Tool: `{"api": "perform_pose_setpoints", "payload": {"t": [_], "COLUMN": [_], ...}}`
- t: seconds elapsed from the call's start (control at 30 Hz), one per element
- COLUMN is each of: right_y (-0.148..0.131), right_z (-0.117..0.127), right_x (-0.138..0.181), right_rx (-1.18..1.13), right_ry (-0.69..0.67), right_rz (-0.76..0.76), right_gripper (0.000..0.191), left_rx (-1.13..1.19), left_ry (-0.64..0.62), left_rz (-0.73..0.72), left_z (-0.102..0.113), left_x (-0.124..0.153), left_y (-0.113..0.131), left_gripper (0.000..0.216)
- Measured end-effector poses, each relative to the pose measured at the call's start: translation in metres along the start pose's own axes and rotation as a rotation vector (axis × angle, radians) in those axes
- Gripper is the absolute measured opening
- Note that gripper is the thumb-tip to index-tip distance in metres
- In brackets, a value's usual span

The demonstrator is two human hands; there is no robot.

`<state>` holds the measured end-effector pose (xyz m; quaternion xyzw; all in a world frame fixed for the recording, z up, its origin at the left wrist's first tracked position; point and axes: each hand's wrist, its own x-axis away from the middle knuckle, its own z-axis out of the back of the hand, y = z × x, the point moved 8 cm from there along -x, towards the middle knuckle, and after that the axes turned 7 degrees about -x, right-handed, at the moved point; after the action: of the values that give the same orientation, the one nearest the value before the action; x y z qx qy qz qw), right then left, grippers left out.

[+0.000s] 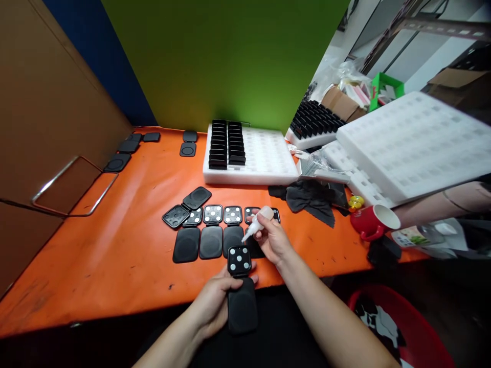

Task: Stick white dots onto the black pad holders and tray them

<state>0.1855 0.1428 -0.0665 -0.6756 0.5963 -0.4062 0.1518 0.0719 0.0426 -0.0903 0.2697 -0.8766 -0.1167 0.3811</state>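
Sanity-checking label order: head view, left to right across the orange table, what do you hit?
Bent wire frame → open black case held in the left hand → black cloth → red mug.

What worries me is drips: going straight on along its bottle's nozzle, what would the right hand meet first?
Likely the dotted half of the open black case in the left hand, just beyond the white bottle; depth unclear.

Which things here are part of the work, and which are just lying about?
In use: open black case in the left hand; white squeeze bottle in the right hand; row of open cases beside them.
Lying about: red mug, black cloth, wire frame, red tub.
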Motion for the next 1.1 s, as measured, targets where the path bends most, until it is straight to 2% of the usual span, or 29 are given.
{"api": "perform_pose_setpoints", "payload": {"t": [0.1,0.23,1.1], "right_y": [0.002,0.002,0.006], "right_z": [0.011,0.013,-0.003], "right_x": [0.016,0.025,0.030], "right_rx": [0.124,0.318,0.394], "right_ry": [0.070,0.133,0.019], "right_rz": [0.097,0.226,0.256], "right_gripper": [0.022,0.025,0.029], "left_rx": [-0.019,-0.006,0.021], "left_ry": [0.006,0.000,-0.049], "left_rz": [-0.007,-0.030,-0.082], "left_z": [-0.001,-0.002,-0.004], "left_x": [0.000,0.001,0.000], "left_y": [0.000,0.001,0.002], "left_gripper": [0.047,0.049,0.058]}}
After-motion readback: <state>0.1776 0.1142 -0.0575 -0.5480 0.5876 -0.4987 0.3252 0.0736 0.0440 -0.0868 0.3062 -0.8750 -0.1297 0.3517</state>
